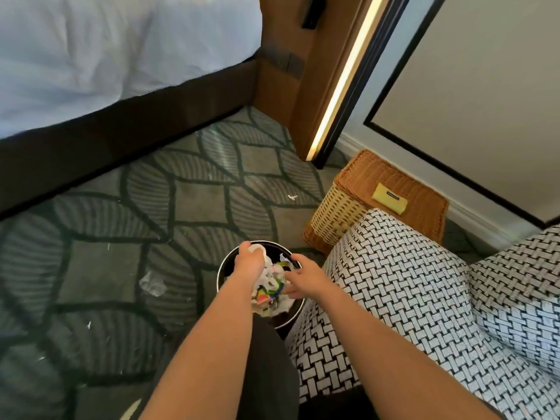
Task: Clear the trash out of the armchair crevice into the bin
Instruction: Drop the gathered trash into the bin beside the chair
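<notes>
Crumpled trash (271, 291) sitting over the bin (225, 262), between both hands; left hand (251, 262) gripping it, right hand (306, 278) spreading fingers alongside.

- A bed (91, 50) with rumpled white sheets fills the upper left, on a dark base (127, 128).
- The carpet (212, 189) is grey-green with a dark leaf-like line pattern.
- A wicker basket (339, 213) stands near the wall, its orange-brown lid (394, 183) closed.
- A small yellow pouch (389, 197) lies flat on that lid.
- A lit strip light (342, 83) runs slantwise along a wooden panel (291, 95).
- The pale wall (472, 86) at right carries a thin black frame line (454, 174), with a white skirting board below.
- A small black fitting (313, 12) is fixed high on the wooden panel.
</notes>
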Motion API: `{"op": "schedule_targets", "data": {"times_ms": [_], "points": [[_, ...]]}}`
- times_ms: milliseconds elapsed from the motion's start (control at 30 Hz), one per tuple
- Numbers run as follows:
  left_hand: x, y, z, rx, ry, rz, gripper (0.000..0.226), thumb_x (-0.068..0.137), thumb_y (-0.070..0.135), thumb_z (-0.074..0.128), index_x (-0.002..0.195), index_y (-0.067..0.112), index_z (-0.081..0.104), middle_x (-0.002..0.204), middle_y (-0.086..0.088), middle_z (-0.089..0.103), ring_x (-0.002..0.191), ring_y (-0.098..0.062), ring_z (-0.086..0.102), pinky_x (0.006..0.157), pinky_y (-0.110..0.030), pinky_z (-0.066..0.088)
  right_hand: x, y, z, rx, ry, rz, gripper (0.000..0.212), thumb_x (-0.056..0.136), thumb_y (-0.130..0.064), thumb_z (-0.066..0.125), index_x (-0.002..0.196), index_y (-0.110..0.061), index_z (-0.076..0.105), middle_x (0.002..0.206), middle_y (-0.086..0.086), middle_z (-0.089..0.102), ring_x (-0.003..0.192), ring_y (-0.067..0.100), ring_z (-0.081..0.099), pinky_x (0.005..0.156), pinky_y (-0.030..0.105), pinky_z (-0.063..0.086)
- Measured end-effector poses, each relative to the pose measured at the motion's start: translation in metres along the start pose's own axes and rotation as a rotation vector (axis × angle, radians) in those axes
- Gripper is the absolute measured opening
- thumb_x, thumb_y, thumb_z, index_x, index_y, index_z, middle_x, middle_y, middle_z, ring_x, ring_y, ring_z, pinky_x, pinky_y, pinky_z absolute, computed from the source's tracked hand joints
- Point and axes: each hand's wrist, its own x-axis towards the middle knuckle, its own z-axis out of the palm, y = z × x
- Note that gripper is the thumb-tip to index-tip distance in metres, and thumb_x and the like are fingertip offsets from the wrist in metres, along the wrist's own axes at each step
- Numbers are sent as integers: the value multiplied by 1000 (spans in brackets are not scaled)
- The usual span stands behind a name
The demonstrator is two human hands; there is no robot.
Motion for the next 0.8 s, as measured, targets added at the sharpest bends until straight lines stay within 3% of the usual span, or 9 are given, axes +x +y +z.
{"op": "schedule_targets", "data": {"times_ms": [100,167,200,267,300,367,500,667,800], "points": [[8,-2,-2,151,-26,30,52,98,23,32,147,19,18,144,-17,34,127,-38,39,105,-46,35,-2,1,-6,20,30,-4,43,94,-9,46,136,-11,38,126,17,53,72,17,63,63,26,54],[12,-5,2,275,-60,37,48,96,21,33,143,12,28,139,-18,41,122,-39,44,102,-45,37,-6,2,-13,1,66,-51,34,94,-7,45,127,-4,48,119,18,58,72,15,64,63,24,54],[15,-6,3,319,-61,54,42,96,22,34,135,8,40,131,-19,47,115,-37,49,98,-41,40,-9,1,-17,-22,70,-77,30,93,-7,45,122,-3,52,115,16,60,73,15,64,66,25,53],[3,-3,4,407,-84,120,26,95,20,35,92,5,57,93,-15,58,80,-28,55,75,-32,41,-21,-2,-26,-46,77,-122,23,93,-7,45,113,-4,57,107,13,62,73,13,64,72,28,53],[-6,0,7,424,-83,147,30,96,18,35,72,7,50,74,-11,52,62,-23,46,63,-30,36,-29,-2,-34,-50,86,-141,21,94,-7,45,110,-5,57,103,11,62,71,11,63,73,29,54],[-21,7,16,405,-103,220,37,95,12,38,58,14,38,59,-3,39,50,-15,34,52,-30,31,-45,1,-54,-52,123,-170,20,94,-7,45,110,-4,58,97,10,62,70,10,61,71,27,54],[-74,22,61,267,-203,304,28,92,11,44,65,16,50,73,-2,55,68,-18,53,60,-27,40,-85,29,-108,-52,268,-180,21,94,-9,47,111,-6,58,103,11,64,78,13,63,69,21,53],[-151,17,132,316,-506,426,20,96,24,43,102,11,56,93,0,62,82,-11,60,62,-21,43,-138,95,-178,-148,389,-90,24,94,-15,45,111,-9,60,102,5,64,88,17,63,87,39,52],[-195,5,184,504,-640,517,21,97,25,37,91,16,55,95,-3,61,89,-16,60,77,-27,47,-194,157,-220,-110,486,40,26,94,-12,44,111,0,60,99,14,64,91,30,63,87,43,52]]}}
